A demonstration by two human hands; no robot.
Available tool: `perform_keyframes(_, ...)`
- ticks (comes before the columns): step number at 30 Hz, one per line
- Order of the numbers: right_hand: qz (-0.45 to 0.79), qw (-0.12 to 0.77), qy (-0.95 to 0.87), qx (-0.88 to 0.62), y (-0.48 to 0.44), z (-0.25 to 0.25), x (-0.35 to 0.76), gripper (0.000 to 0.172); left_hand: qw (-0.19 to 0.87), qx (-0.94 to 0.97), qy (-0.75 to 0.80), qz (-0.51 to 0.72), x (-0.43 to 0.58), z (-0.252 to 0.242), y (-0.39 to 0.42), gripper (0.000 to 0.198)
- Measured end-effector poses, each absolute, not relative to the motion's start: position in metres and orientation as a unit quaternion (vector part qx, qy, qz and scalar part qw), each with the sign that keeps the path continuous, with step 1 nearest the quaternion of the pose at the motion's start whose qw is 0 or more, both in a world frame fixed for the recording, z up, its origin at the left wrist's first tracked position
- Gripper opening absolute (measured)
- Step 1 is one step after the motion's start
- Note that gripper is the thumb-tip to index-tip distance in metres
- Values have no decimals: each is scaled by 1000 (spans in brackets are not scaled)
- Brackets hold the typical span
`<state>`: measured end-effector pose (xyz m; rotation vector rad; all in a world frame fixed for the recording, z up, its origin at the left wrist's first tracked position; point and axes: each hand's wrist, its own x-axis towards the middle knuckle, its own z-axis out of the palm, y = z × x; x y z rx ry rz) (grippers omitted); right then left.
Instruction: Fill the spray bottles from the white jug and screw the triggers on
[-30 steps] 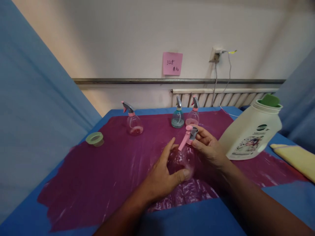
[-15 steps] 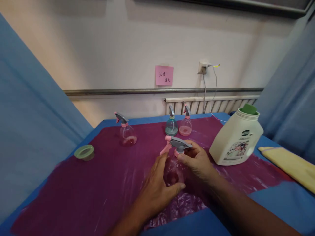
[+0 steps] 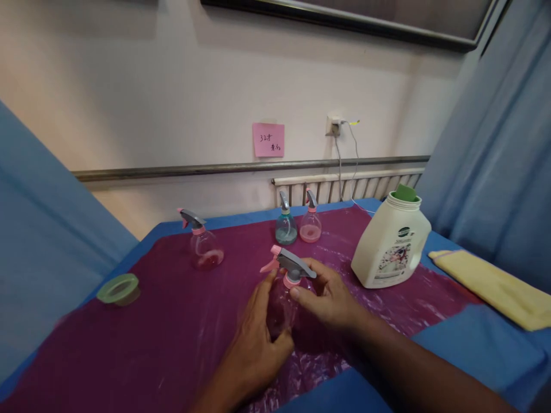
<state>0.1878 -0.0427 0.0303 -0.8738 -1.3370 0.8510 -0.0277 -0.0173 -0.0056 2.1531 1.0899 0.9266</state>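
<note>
A clear spray bottle (image 3: 280, 307) with a grey and pink trigger head stands between my hands near the front of the table. My left hand (image 3: 253, 338) wraps round the bottle's body from the left, thumb across its near side. At the neck, just under the spray head, my right hand (image 3: 329, 295) grips from the right with thumb and fingers closed round the pink collar. The bottle's far side and base are partly hidden by my hands.
At the back stand a teal spray bottle (image 3: 286, 228) and a pink one (image 3: 310, 225). Another spray bottle (image 3: 206, 250) is at left, near a green-rimmed bowl (image 3: 123, 289). Right lie a cream jug (image 3: 390, 241) and a yellow cloth (image 3: 495, 284). A purple sheet (image 3: 172, 344) covers the blue table.
The camera view has turned, so the scene sits further left. My left thumb has drawn in closer against the bottle. The right hand keeps its grip at the neck.
</note>
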Motion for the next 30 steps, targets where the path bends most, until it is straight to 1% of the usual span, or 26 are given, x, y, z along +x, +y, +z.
perform_keyframes(1,354,610,-592,-390,-44,32,189,19,280,802,406,336,-28,-5,-17,101)
perform_keyframes(4,331,598,-597,-421,-45,35,192,23,271,806,406,335,-28,-4,-15,100)
perform_keyframes(7,310,620,-561,-452,-40,34,198,26,228,801,383,400,-27,4,-16,88)
perform_keyframes(9,288,642,-537,-466,-34,35,204,28,195,790,350,464,-25,15,-19,67)
perform_keyframes(12,271,642,-542,-469,-23,43,213,33,174,791,266,523,-23,31,-26,16)
perform_keyframes(13,267,635,-552,-469,-17,48,214,34,175,799,237,524,-22,34,-28,11)
perform_keyframes(15,256,620,-575,-469,-2,58,211,37,173,823,192,506,-19,37,-33,29)
perform_keyframes(17,238,603,-597,-472,21,67,202,39,156,848,168,478,-17,36,-37,36)
perform_keyframes(20,209,580,-621,-484,70,75,182,39,127,870,158,450,-15,28,-39,38)
perform_keyframes(23,190,574,-621,-499,121,76,161,35,114,877,161,437,-17,23,-38,41)
perform_keyframes(26,180,566,-613,-521,160,70,144,33,103,877,172,437,-19,20,-36,45)
perform_keyframes(30,176,550,-610,-543,187,52,128,33,82,879,182,433,-19,19,-36,51)
